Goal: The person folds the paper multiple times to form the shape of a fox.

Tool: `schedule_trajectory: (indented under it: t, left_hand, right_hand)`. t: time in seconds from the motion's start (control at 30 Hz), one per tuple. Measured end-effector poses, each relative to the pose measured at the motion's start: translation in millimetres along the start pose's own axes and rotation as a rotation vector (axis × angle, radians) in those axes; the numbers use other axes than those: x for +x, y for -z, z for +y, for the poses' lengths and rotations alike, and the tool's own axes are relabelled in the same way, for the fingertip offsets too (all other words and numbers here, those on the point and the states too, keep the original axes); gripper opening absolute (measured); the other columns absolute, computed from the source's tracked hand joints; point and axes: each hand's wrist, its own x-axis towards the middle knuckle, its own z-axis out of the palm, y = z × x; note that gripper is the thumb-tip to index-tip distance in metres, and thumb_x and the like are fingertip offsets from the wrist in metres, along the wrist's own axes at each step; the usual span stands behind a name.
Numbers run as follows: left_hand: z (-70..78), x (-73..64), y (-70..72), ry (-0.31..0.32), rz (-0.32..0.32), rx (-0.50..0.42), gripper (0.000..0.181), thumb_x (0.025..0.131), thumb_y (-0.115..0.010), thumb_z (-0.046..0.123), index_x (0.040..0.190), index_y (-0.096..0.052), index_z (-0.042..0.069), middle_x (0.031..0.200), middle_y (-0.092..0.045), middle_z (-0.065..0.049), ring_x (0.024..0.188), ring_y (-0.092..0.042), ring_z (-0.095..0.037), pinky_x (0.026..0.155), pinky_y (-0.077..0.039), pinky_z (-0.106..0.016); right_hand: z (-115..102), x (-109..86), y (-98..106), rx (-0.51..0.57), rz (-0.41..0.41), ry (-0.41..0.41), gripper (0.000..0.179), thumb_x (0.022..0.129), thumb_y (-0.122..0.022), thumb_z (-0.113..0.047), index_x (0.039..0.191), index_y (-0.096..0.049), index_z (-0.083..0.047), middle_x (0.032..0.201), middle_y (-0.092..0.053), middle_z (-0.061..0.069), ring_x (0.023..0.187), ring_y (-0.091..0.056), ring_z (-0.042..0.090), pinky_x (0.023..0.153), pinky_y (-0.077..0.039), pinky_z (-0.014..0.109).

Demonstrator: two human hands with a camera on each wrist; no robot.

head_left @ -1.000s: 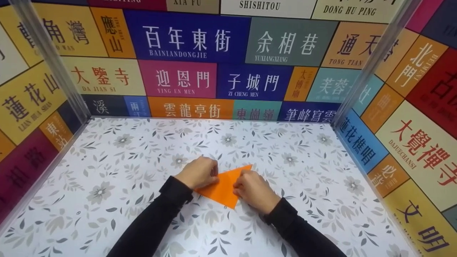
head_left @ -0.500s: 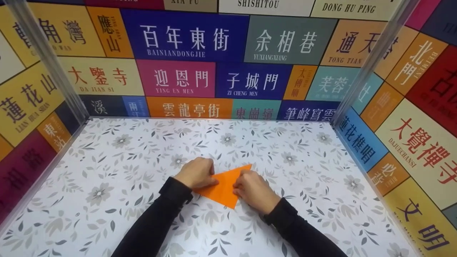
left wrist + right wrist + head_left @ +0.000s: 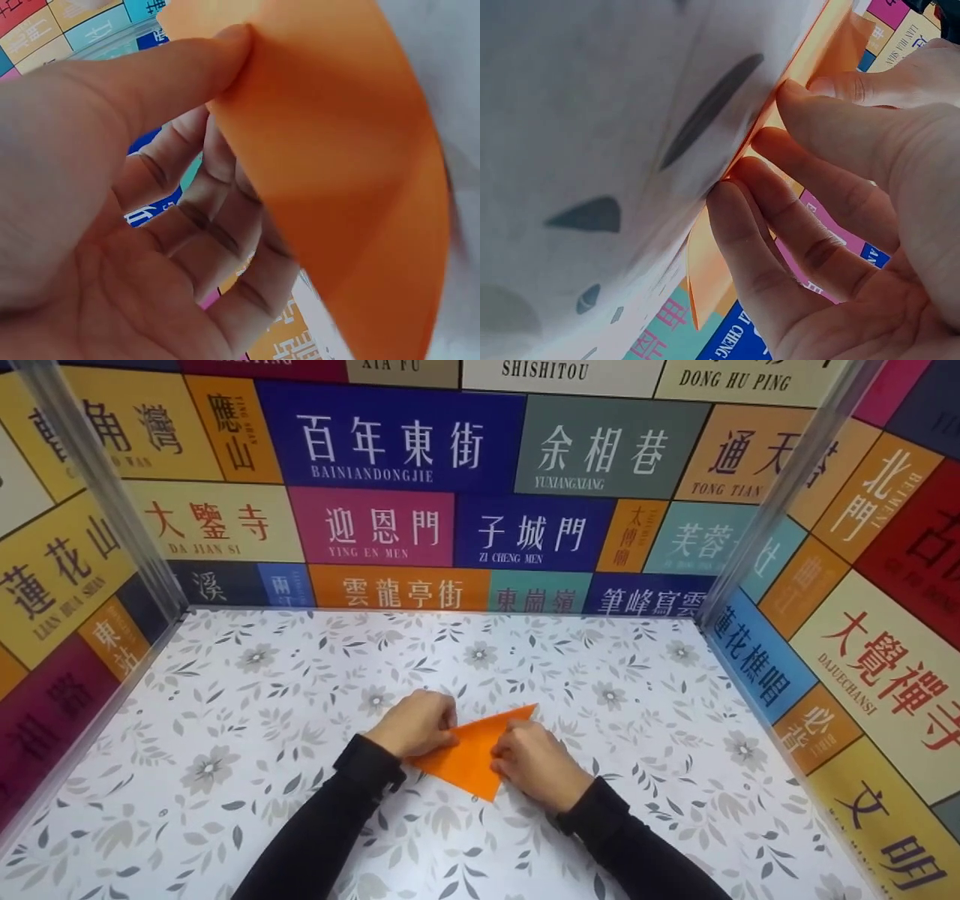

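Note:
A folded sheet of orange paper [image 3: 472,761] lies between my two hands near the middle of the table. My left hand [image 3: 420,724] pinches its left edge; in the left wrist view the thumb [image 3: 225,60] lies on top and the curled fingers go behind the sheet. My right hand [image 3: 540,761] pinches the right edge, with the thumb and fingertips [image 3: 731,202] right at the paper's edge in the right wrist view. One pointed corner sticks up beyond the right hand, another points toward me. The paper bows in a curve in the left wrist view.
The table [image 3: 262,817] has a white cover with grey flowers and leaves. Upright panels [image 3: 405,442] of coloured blocks with Chinese lettering stand at the back and both sides. Clear strips [image 3: 127,495] run along their corners.
The paper's upper corner has shifted slightly to the right and its top edge has lifted a little. Both hands stay in nearly the same place, keeping their grip.

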Motion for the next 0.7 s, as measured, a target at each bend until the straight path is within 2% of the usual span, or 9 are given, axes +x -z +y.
schedule_trajectory:
  t: [0.2, 0.4, 0.53, 0.7]
  left_hand:
    - [3.0, -2.2, 3.1, -0.027, 0.035, -0.008, 0.019, 0.097, -0.095, 0.013, 0.096, -0.076, 0.013, 0.089, -0.075, -0.001, 0.079, -0.062, -0.017, 0.078, -0.056, -0.035]
    - [6.9, -4.7, 11.4, -0.067, 0.078, -0.006, 0.014, 0.098, -0.094, 0.011, 0.098, -0.079, 0.013, 0.093, -0.081, -0.004, 0.079, -0.066, -0.015, 0.078, -0.061, -0.037]
    - [7.9, -7.2, 18.4, -0.098, 0.104, -0.005, 0.013, 0.098, -0.093, 0.010, 0.099, -0.080, 0.013, 0.095, -0.083, -0.003, 0.082, -0.069, -0.015, 0.082, -0.064, -0.039]
    - [11.6, -10.0, 25.8, -0.149, 0.137, -0.010, 0.014, 0.099, -0.092, 0.009, 0.099, -0.079, 0.014, 0.094, -0.082, -0.001, 0.084, -0.070, -0.014, 0.082, -0.064, -0.038]
  right_hand:
    - [0.3, 0.6, 1.6, -0.005, -0.001, 0.011, 0.008, 0.098, -0.092, -0.007, 0.106, -0.091, -0.005, 0.097, -0.077, 0.007, 0.094, -0.075, 0.026, 0.088, -0.068, 0.039]
    - [0.6, 2.5, 5.9, -0.022, 0.020, 0.024, 0.007, 0.099, -0.089, -0.004, 0.105, -0.091, -0.006, 0.096, -0.077, 0.006, 0.091, -0.072, 0.022, 0.084, -0.066, 0.034]
    - [-0.5, 3.9, 12.0, -0.020, 0.064, 0.025, 0.008, 0.099, -0.090, -0.005, 0.107, -0.091, -0.006, 0.096, -0.077, 0.004, 0.088, -0.072, 0.019, 0.081, -0.066, 0.031]
    - [-0.9, 3.6, 20.5, -0.035, 0.155, 0.054, 0.009, 0.098, -0.091, -0.005, 0.108, -0.090, -0.004, 0.099, -0.078, 0.007, 0.090, -0.077, 0.022, 0.083, -0.069, 0.035]
